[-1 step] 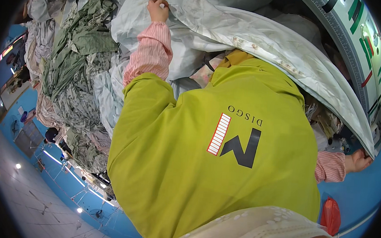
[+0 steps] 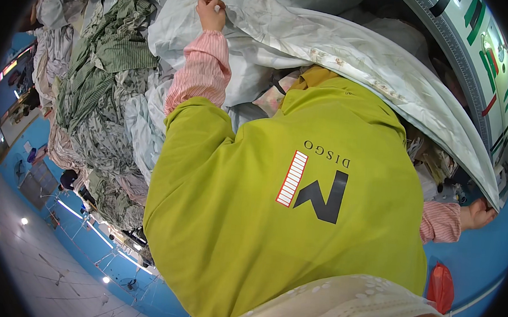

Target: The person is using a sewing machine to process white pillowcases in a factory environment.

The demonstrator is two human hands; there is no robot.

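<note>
A wide white cloth [image 2: 343, 39] with small brownish floral marks stretches in a long band across the front of my yellow-green jacket. At its far left end, my left hand [image 2: 211, 13] pinches the cloth's edge, thumb and forefinger curled together. My right hand [image 2: 479, 215] is out at the right, its fingers closed at the cloth's lower right corner. Pink striped sleeve covers [image 2: 201, 71] show on both forearms. More white fabric lies bunched beneath and behind the left hand.
A heap of crumpled green, grey and patterned fabric [image 2: 104, 91] rises at the left. A curved measuring scale [image 2: 455, 51] and a pale machine or board with green and red strips [image 2: 495, 63] stand at upper right. A red bag [image 2: 441, 288] is at lower right.
</note>
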